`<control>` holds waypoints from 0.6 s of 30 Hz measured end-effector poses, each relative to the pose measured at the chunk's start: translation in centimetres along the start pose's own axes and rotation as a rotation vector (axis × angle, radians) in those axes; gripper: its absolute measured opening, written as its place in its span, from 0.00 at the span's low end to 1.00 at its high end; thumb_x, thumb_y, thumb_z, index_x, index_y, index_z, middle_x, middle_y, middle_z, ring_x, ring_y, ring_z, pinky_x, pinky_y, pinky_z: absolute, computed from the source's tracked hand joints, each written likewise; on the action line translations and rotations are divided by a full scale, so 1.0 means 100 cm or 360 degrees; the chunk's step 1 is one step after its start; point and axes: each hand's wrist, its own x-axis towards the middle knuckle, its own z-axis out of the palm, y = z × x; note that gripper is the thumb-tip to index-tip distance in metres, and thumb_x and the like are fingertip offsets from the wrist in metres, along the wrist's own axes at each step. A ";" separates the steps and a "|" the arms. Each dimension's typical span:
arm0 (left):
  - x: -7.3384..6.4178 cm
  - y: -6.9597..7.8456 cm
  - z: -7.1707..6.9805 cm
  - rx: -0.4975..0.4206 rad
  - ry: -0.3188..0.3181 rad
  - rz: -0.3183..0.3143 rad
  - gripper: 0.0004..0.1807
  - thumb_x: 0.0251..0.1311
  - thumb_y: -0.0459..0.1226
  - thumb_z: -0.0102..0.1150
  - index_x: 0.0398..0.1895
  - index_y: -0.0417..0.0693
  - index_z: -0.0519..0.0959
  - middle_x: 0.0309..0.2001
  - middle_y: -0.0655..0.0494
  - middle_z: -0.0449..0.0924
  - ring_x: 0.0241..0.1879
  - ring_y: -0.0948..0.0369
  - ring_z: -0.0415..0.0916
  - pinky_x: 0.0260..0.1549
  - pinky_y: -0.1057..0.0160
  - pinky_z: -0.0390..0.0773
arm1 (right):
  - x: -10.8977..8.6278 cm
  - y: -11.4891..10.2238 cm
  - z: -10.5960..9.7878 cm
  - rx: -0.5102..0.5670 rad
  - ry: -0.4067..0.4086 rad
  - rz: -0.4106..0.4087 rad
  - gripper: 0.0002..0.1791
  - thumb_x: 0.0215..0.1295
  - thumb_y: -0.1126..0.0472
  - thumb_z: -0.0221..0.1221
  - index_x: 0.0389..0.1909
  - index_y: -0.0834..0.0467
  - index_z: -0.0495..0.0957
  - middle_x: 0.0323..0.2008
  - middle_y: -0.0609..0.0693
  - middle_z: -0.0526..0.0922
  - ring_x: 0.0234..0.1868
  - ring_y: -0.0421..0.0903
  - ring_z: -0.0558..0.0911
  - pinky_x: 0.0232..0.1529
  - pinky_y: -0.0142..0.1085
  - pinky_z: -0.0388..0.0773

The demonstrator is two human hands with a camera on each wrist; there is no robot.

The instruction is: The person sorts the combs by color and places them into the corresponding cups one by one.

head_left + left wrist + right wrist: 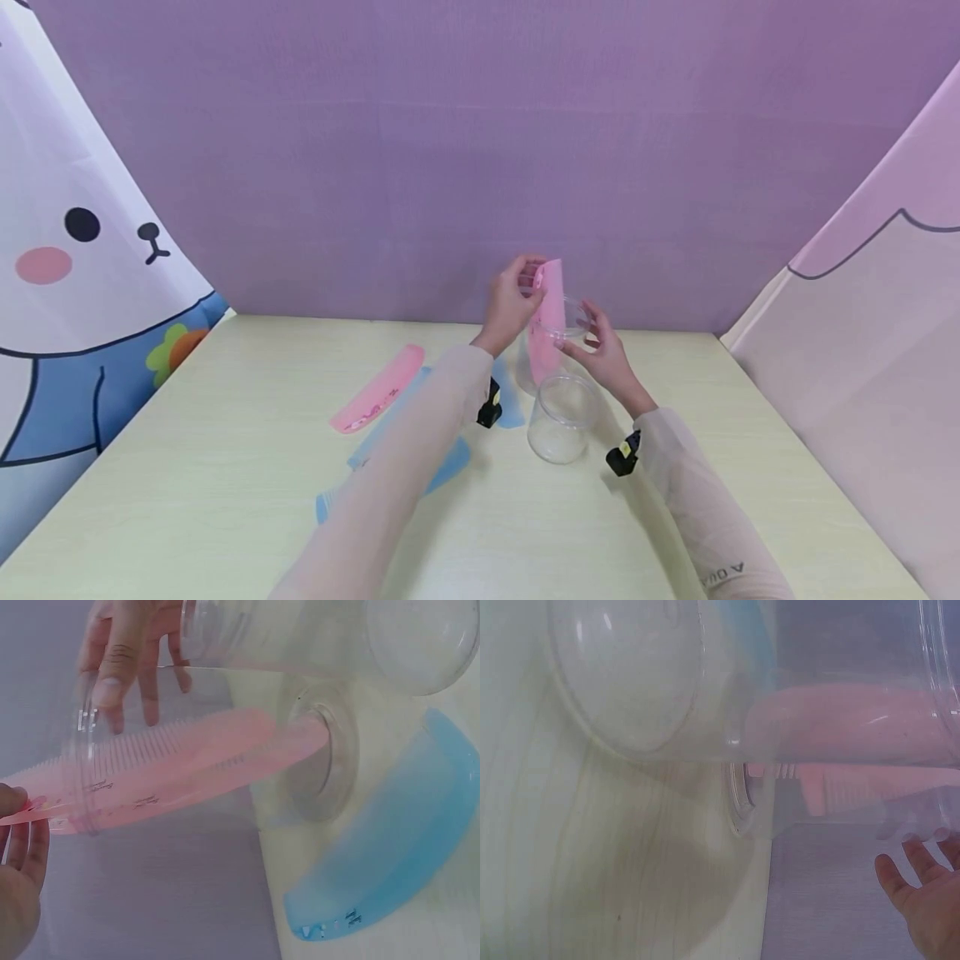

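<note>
My left hand point(513, 305) pinches the upper end of a pink comb point(552, 292), whose lower part stands inside a tall clear plastic cup point(341, 754). In the left wrist view two pink combs overlap in this cup, teeth facing the right hand. The right hand point(609, 360) holds the cup near its rim, thumb and fingers spread round it. A second clear cup point(558, 427) stands just in front. Beside the cups lies a blue comb point(390, 832), partly hidden by the left wrist in the head view.
Another pink comb point(378, 390) lies left of the left forearm. Several blue combs, one of them a blue comb point(450, 465) at mid-table, are partly covered by that arm. A purple backdrop point(480, 167) rises behind the pale table point(195, 467).
</note>
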 end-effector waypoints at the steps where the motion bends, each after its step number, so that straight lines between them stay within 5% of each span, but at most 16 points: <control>1: -0.001 -0.001 0.001 0.0010 -0.0001 0.0002 0.21 0.51 0.25 0.59 0.50 0.45 0.73 0.44 0.49 0.79 0.42 0.57 0.78 0.39 0.70 0.80 | -0.001 -0.001 0.000 -0.0004 -0.0002 0.0003 0.44 0.57 0.63 0.61 0.69 0.63 0.45 0.69 0.64 0.50 0.65 0.65 0.59 0.61 0.57 0.61; 18: -0.009 -0.012 0.003 0.0319 -0.0162 0.0029 0.23 0.51 0.25 0.59 0.52 0.44 0.71 0.44 0.50 0.78 0.43 0.59 0.76 0.42 0.69 0.78 | -0.001 -0.001 0.001 -0.0001 -0.0001 -0.0025 0.43 0.57 0.65 0.60 0.68 0.65 0.45 0.68 0.66 0.50 0.65 0.66 0.59 0.61 0.58 0.61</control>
